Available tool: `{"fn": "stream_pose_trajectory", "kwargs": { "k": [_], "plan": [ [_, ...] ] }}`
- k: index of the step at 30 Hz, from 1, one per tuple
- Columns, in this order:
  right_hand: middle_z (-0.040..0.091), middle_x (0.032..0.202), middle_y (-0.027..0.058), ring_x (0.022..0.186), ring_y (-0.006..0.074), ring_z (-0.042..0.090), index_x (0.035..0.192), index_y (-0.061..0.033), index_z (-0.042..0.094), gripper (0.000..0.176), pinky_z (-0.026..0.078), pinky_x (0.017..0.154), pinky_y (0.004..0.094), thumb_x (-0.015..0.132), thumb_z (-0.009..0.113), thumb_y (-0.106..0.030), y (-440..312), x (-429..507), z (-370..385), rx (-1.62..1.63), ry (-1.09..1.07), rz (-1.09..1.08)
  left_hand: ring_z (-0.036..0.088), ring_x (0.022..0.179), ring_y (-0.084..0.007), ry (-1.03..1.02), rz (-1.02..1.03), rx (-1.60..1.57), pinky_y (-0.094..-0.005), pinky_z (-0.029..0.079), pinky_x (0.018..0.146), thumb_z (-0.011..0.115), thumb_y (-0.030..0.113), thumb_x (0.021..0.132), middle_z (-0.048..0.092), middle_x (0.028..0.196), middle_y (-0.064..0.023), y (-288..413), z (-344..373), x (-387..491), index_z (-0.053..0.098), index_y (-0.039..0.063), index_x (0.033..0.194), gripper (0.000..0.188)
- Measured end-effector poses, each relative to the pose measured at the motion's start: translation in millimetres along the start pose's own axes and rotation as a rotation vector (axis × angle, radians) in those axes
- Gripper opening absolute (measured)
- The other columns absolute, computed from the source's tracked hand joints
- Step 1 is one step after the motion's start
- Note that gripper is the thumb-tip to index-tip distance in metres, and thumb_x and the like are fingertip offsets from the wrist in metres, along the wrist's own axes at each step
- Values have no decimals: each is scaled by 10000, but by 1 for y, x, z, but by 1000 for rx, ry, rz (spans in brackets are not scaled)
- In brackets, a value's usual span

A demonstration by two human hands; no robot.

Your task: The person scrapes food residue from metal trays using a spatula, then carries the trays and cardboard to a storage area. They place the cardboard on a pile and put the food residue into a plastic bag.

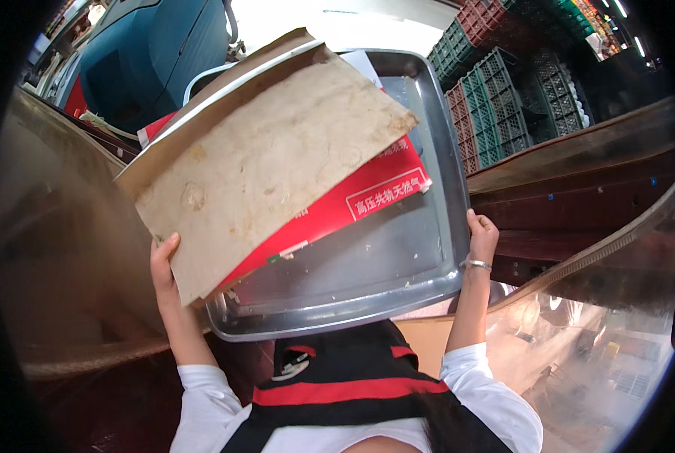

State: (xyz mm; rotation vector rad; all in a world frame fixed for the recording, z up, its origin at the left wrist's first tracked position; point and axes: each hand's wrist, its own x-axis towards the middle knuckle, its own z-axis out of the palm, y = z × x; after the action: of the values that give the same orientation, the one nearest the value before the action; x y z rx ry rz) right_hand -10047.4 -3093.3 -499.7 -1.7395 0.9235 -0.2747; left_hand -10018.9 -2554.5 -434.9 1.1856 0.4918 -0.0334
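Note:
A large metal tray (388,249) is held in front of my body, tilted in the view, with small crumbs on its bottom. Across its left part lies a stained, folded brown cardboard sheet (258,175). A red printed cardboard piece (320,226) that bears writing lies under that sheet. My left hand (165,260) grips the sheet's lower left edge, thumb on top; its fingers are hidden beneath, so whether they also hold the tray cannot be seen. My right hand (482,233), with a bracelet at the wrist, is closed around the tray's right rim.
A blue-green machine housing (156,62) stands at the upper left. Stacked plastic crates (479,107) are at the upper right. Clear plastic curtains (76,226) hang at both sides, close to my arms. I wear a black apron (348,362) with red bands.

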Motion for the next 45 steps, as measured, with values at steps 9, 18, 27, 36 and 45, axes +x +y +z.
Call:
{"fn": "stream_pose_trajectory", "kwargs": {
  "k": [9,18,27,36,45],
  "plan": [
    [408,583,-84,546,31,312,634,-16,574,283,223,486,227,834,673,-191,35,-2,-16,-24,13,262,610,970,-232,-20,-191,27,-345,503,839,569,88,806,590,1117,-133,29,25,32,445,-20,1262,485],
    [519,634,-42,545,36,405,727,4,634,207,285,481,210,833,656,-173,0,1,-6,-76,7,213,614,983,-236,-73,-248,-1,-350,499,856,557,117,797,596,1131,-146,25,18,47,437,-29,1276,515],
    [455,564,-66,503,34,342,632,-35,580,254,231,456,228,820,662,-184,-18,17,3,-180,33,246,595,1019,-252,40,-223,-56,-357,476,898,532,105,790,577,1157,-140,13,10,23,442,-22,1273,508],
    [563,595,0,564,89,484,764,44,675,288,372,527,271,787,680,-243,-60,94,9,-381,-20,-28,608,1004,-278,152,-208,-282,-388,463,907,475,222,861,620,1122,-160,-10,37,36,520,-25,1213,432],
    [618,650,69,586,134,547,801,89,672,327,436,544,310,756,688,-234,-60,166,13,-307,-7,69,588,1029,-290,-33,-307,-399,-387,444,923,479,269,883,607,1138,-172,-34,97,124,545,-39,1168,425]
  ]
}}
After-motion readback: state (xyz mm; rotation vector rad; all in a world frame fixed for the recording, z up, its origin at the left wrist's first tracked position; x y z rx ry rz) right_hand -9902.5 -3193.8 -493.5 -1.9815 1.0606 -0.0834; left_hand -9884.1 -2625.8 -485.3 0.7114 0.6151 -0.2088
